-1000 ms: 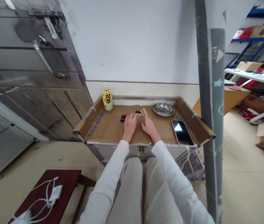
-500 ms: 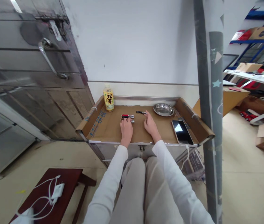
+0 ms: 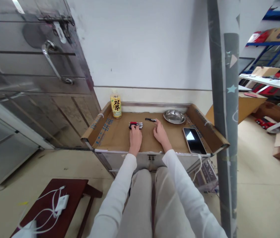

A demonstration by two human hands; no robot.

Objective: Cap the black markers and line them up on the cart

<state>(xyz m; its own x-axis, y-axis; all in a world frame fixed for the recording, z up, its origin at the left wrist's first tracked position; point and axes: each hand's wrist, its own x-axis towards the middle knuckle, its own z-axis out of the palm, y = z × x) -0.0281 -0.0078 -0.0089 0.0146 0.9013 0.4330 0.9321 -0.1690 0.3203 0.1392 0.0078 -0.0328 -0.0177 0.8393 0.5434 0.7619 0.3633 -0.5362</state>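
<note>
My left hand (image 3: 135,138) rests palm down on the cardboard-lined tray table (image 3: 115,135), its fingertips touching a small cluster of red and black batteries (image 3: 135,125). My right hand (image 3: 160,133) lies flat beside it with its fingers stretched toward a single dark battery (image 3: 150,119) that lies apart, just beyond the fingertips. Neither hand holds anything.
A yellow-labelled bottle (image 3: 115,105) stands at the tray's back left. A steel dish (image 3: 174,116) sits at the back right and a phone (image 3: 194,140) lies on the right side. A grey post (image 3: 223,99) rises at the right. A dark stool with white cables (image 3: 53,206) stands lower left.
My left hand has slid left to the battery cluster, which now lies bunched together. My right hand has drawn back from the single battery, which lies alone on the cardboard.
</note>
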